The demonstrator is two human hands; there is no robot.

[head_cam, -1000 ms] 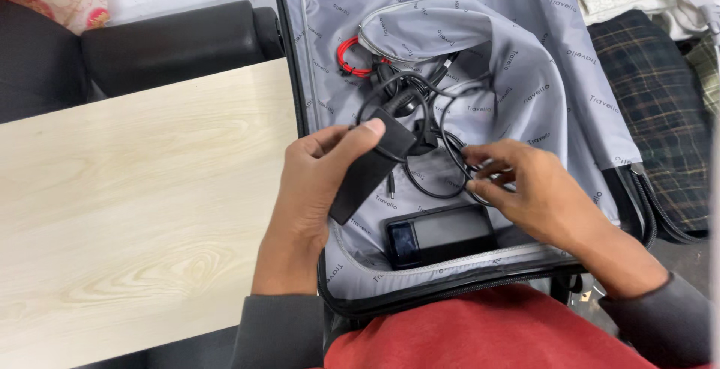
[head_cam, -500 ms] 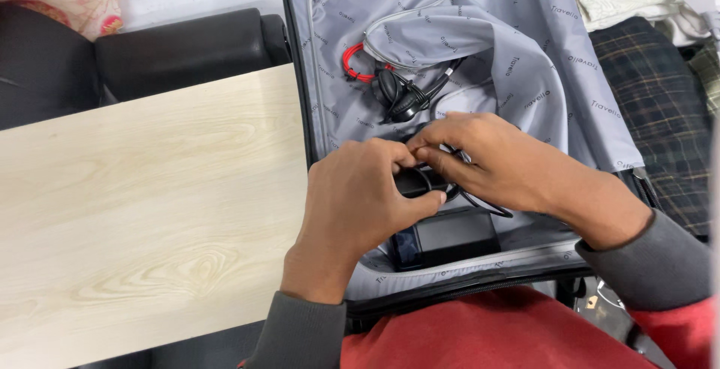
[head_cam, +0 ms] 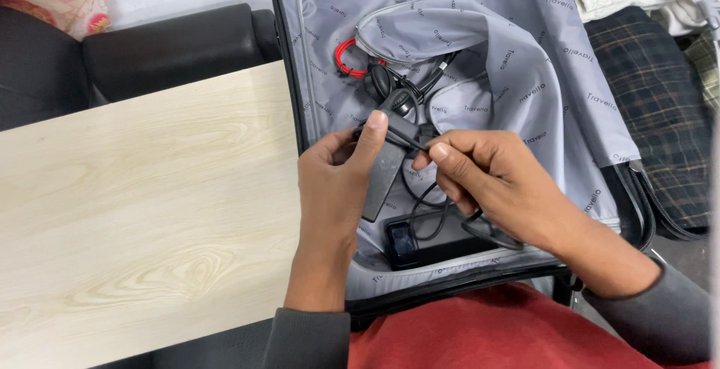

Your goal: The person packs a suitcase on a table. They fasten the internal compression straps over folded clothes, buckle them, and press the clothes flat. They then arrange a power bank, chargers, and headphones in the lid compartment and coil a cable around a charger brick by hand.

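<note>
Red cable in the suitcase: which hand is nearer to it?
Left. The left hand, holding the black adapter, sits just below the red cable; the right hand is lower and farther right, pinching the black cord.

Suitcase (head_cam: 600,189): top end cut off by frame edge, near rim hidden behind red lap. Adapter (head_cam: 384,170): left side covered by left hand (head_cam: 334,181). Cable (head_cam: 435,211) runs under right hand (head_cam: 495,181), grip point not visible. Black box (head_cam: 420,245): right part hidden by right wrist and cable loops. Headset (head_cam: 394,88) partly tucked under grey lining flap.
</note>
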